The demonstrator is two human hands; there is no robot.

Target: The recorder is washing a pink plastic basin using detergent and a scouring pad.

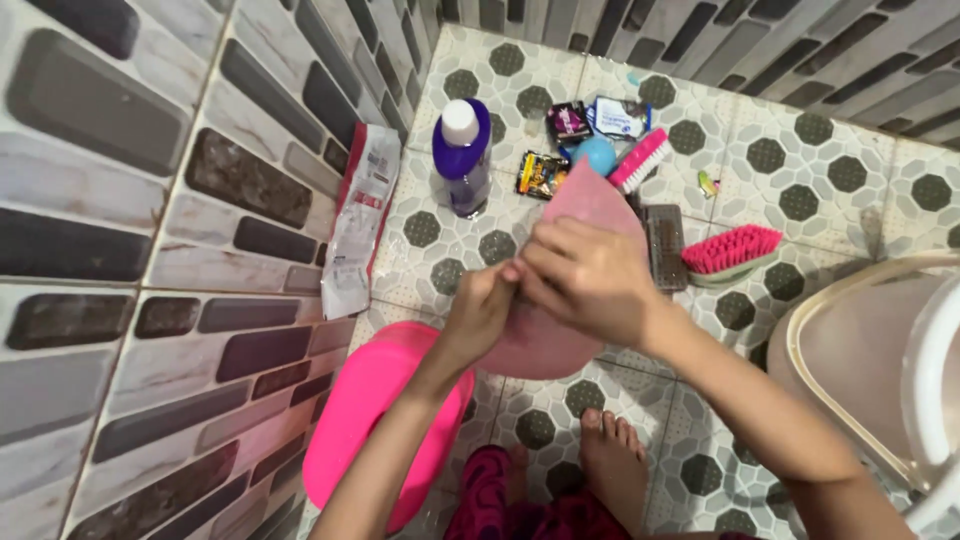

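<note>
Both hands, left (480, 312) and right (585, 280), grip a floppy pink rubber glove (575, 205); wet fingers might drop it on the tiled floor (800, 160).

I see a pale pink rubber glove (560, 330), limp and rounded, held up over the tiled floor. Its upper end points away from me, and its wider lower part hangs below my hands.

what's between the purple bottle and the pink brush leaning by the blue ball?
Head view: a yellow-black sachet lies on the floor between the purple bottle and the pink brush, with the blue ball right next to the brush.
</note>
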